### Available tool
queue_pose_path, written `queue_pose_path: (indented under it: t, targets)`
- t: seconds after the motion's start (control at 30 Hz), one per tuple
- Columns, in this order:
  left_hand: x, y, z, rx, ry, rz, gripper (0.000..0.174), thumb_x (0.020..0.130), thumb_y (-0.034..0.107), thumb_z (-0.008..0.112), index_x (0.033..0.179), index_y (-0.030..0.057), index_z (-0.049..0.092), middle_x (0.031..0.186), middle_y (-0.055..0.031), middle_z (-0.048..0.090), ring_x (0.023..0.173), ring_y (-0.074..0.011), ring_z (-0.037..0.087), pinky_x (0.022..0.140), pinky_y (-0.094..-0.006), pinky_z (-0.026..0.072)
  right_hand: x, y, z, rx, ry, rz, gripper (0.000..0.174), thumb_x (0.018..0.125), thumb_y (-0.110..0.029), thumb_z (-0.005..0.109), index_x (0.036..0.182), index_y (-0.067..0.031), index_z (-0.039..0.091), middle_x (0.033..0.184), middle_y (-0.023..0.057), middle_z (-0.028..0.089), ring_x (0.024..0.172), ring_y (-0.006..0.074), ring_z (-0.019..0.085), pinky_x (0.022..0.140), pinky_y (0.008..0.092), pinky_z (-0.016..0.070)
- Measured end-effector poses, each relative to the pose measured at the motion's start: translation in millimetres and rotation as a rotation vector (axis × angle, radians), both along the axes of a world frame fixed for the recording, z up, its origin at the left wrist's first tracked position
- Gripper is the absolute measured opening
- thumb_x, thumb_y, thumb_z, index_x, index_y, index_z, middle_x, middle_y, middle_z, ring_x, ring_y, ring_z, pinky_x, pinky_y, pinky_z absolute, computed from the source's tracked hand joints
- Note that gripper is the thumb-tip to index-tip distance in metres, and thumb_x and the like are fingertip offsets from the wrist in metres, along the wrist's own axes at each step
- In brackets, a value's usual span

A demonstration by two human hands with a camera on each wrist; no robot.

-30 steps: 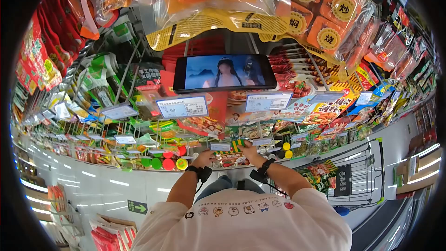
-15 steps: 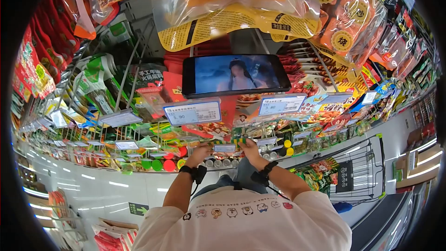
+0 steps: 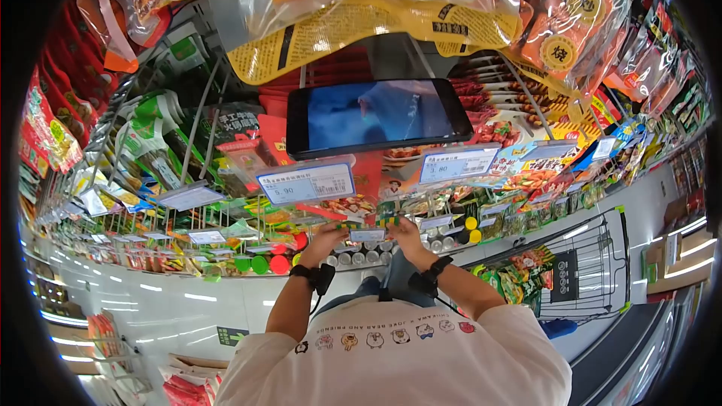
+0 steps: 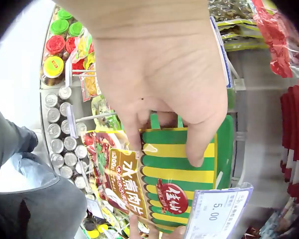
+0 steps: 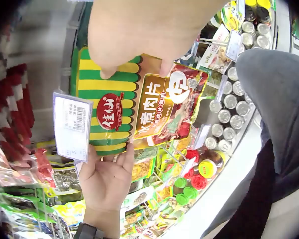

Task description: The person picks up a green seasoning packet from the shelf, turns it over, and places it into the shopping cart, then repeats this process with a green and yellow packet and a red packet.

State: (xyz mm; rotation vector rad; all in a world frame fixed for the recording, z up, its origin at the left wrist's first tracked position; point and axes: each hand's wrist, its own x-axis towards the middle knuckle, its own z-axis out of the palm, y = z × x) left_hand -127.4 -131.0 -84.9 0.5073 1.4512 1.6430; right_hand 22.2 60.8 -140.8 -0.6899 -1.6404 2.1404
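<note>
My left hand (image 4: pixel 159 74) grips one side edge of a green-and-yellow striped seasoning packet (image 4: pixel 174 164), thumb on its front and fingers behind. On the opposite edge, my right hand (image 5: pixel 134 35) pinches the same packet (image 5: pixel 109 82). The packet has a brown and red lower part with a picture of food and hangs between both hands at the shelf rack. A price tag (image 4: pixel 217 216) marked 5.00 juts out in front of its striped top. In the head view both hands are low at the rack, the left hand (image 3: pixel 325 240) apart from the right hand (image 3: pixel 408 239).
A phone (image 3: pixel 380 116) leans on the rack above the hands, over price tags (image 3: pixel 307 183). Large bagged foods (image 3: pixel 376 22) hang close overhead. Below stand cans (image 4: pixel 55 130) and jars with coloured lids (image 4: pixel 54 66). A shopping cart (image 3: pixel 594 256) with packets stands at the right.
Both hands have moved slightly up toward the rack with the packet; its red front, visible below the tag earlier, is now mostly hidden in the head view. The phone's picture has changed.
</note>
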Motion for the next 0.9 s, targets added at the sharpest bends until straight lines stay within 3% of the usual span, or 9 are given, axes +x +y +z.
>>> queue_pose_path:
  t: [0.07, 0.17, 0.23, 0.27, 0.37, 0.4, 0.5, 0.9]
  targets:
    - [-1.1, 3.9, 14.7, -0.071, -0.187, 0.067, 0.007, 0.081, 0.004, 0.056, 0.081, -0.0029, 0.057, 0.076, -0.0032, 0.053, 0.074, -0.0117, 0.054, 0.065, -0.0227, 0.0445, -0.2, -1.9, 8.7, -0.101, 0.016, -0.008, 0.005, 0.082, -0.005, 0.055, 0.087, -0.0029, 0.054, 0.081, 0.0004, 0.055, 0.067, 0.0087, 0.052, 0.058, 0.0243, 0.0431]
    - [-3.9, 3.1, 17.4, -0.071, -0.193, 0.072, 0.011, 0.081, 0.009, 0.057, 0.077, -0.0008, 0.055, 0.073, -0.0017, 0.053, 0.074, -0.0098, 0.053, 0.065, -0.0217, 0.0441, -3.2, -3.9, 22.5, -0.156, 0.015, 0.007, 0.004, 0.082, -0.005, 0.055, 0.085, -0.0029, 0.054, 0.078, 0.0001, 0.054, 0.064, 0.0091, 0.05, 0.057, 0.0239, 0.0423]
    - [-5.9, 3.0, 13.8, -0.016, -0.175, 0.11, 0.01, 0.081, 0.008, 0.057, 0.077, -0.0005, 0.056, 0.077, -0.0034, 0.055, 0.077, -0.0109, 0.055, 0.07, -0.0228, 0.0459, -4.3, -4.1, 27.6, -0.171, -0.004, 0.02, 0.003, 0.083, -0.005, 0.054, 0.085, -0.0028, 0.054, 0.077, 0.0, 0.054, 0.064, 0.0088, 0.05, 0.057, 0.0242, 0.0424]
    - [-6.1, 3.5, 14.6, 0.006, -0.281, 0.123, 0.009, 0.081, 0.008, 0.057, 0.078, -0.0001, 0.056, 0.081, -0.0052, 0.057, 0.081, -0.0136, 0.056, 0.075, -0.0259, 0.0473, -6.7, -4.9, 27.4, -0.145, 0.013, -0.002, 0.003, 0.083, -0.005, 0.053, 0.085, -0.0027, 0.054, 0.076, -0.0001, 0.054, 0.064, 0.008, 0.05, 0.057, 0.0243, 0.0424]
    - [-7.3, 1.8, 12.5, -0.004, -0.299, 0.112, 0.008, 0.08, 0.008, 0.058, 0.08, 0.0003, 0.057, 0.084, -0.0062, 0.058, 0.084, -0.0167, 0.057, 0.079, -0.0297, 0.0479, -11.1, -11.3, 33.2, -0.119, 0.041, -0.088, 0.011, 0.083, -0.012, 0.058, 0.081, -0.0027, 0.053, 0.062, 0.0004, 0.052, 0.054, 0.0054, 0.049, 0.048, 0.0212, 0.0386]
    - [-7.2, 1.8, 9.3, 0.024, -0.319, 0.119, 0.008, 0.079, 0.006, 0.058, 0.084, -0.0004, 0.057, 0.086, -0.0073, 0.058, 0.085, -0.0188, 0.058, 0.079, -0.0311, 0.0478, -10.9, -9.1, 21.3, -0.092, 0.06, -0.074, 0.009, 0.083, -0.011, 0.058, 0.083, -0.0025, 0.053, 0.065, 0.0, 0.054, 0.056, 0.0053, 0.051, 0.048, 0.0207, 0.0396]
    - [-8.3, -3.7, -0.8, 0.1, -0.323, 0.079, 0.013, 0.079, 0.006, 0.058, 0.09, -0.0019, 0.058, 0.085, -0.0067, 0.058, 0.079, -0.0144, 0.058, 0.073, -0.0246, 0.0475, -9.9, -12.2, 20.7, -0.103, 0.063, -0.051, 0.008, 0.083, -0.01, 0.057, 0.085, -0.0025, 0.054, 0.067, -0.0004, 0.055, 0.058, 0.005, 0.051, 0.049, 0.0201, 0.0396]
    - [-4.9, 1.3, 16.4, 0.01, -0.261, 0.025, 0.019, 0.081, 0.008, 0.056, 0.095, -0.0033, 0.056, 0.09, -0.0087, 0.059, 0.084, -0.0155, 0.058, 0.076, -0.0246, 0.0471, -3.2, -14.6, 26.5, -0.07, 0.079, -0.074, 0.01, 0.084, -0.011, 0.055, 0.088, -0.0023, 0.056, 0.07, -0.0002, 0.056, 0.059, 0.0047, 0.051, 0.053, 0.0192, 0.0421]
